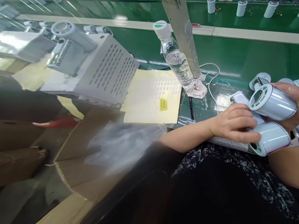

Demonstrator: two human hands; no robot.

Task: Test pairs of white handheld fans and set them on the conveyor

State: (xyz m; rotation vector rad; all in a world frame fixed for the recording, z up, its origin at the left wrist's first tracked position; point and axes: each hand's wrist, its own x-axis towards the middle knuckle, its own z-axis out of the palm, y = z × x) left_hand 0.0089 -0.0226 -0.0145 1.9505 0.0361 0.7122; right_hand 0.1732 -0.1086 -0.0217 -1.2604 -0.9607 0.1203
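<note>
My right hand (291, 91), partly cut off by the frame's right edge, is wrapped round a light-blue, twin-cylinder plastic housing (275, 104). The upper cylinder has a ribbed, ring-shaped end, and the lower one shows a dark opening. With bent fingers, my left hand (235, 123) reaches over from the left and closes on the near end of the lower cylinder. Its fingertips are partly hidden. Just behind the hands, more light-blue parts (259, 81) lie on the bench. A yellow sticker sheet (149, 109) with rows of small pale labels lies to the left.
A water bottle (177, 62) stands on a folded cloth (197, 89) beside a metal post (184, 34). Near them are a black pen (191, 107) and a white cable (213, 82). Further left, a slotted grey box (105, 68) carries similar housings. Below is a carton (79, 168) with clear plastic.
</note>
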